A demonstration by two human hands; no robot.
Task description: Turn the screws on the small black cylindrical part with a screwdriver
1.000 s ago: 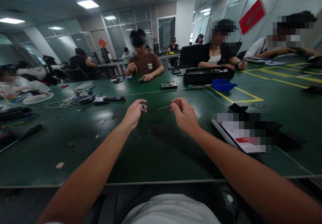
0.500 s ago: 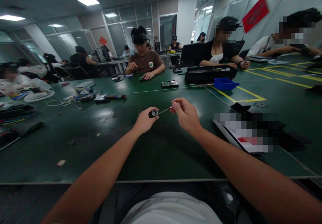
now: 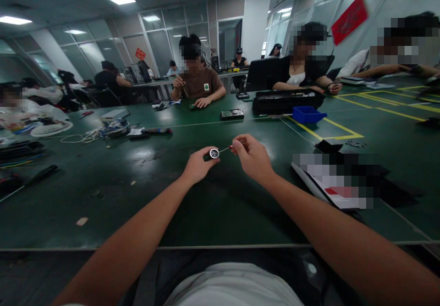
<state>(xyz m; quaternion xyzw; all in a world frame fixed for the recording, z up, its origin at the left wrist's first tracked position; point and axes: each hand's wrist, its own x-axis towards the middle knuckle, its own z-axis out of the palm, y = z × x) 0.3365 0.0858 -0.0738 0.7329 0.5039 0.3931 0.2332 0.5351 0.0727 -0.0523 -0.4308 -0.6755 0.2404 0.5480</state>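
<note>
Screwdriver (image 3: 226, 149) at the rim of a small round part (image 3: 214, 153)

Left hand (image 3: 196, 164): curled, thumb and fingers pinching the dark round part by its sides. Pale ring-shaped rim visible; details inside the ring too small to read. Part located mid-view, in front of the wearer, over the green table (image 3: 220, 219).

Right hand (image 3: 254, 157): thumb and fingers pinched together on the screwdriver's red handle. Thin shaft runs left and slightly down, tip at the right side of the ring. Contact, or entry into the ring: cannot tell from this view. The 2 hands are close together, with only the shaft bridging the gap.

Surroundings: beyond the hands, a flat device with a circuit board (image 3: 232, 114) lies on the table. To its right, a long black housing (image 3: 288, 102), with a blue bin (image 3: 306, 114) just in front of it, near yellow tape lines (image 3: 343, 138). Left of the hands, a dark pen-like tool (image 3: 156, 131); nearer the wearer, 1 pale scrap (image 3: 82, 221). Across the table, 1 co-worker in a brown shirt (image 3: 209, 85) has a hand at a small green board (image 3: 194, 107).
</note>
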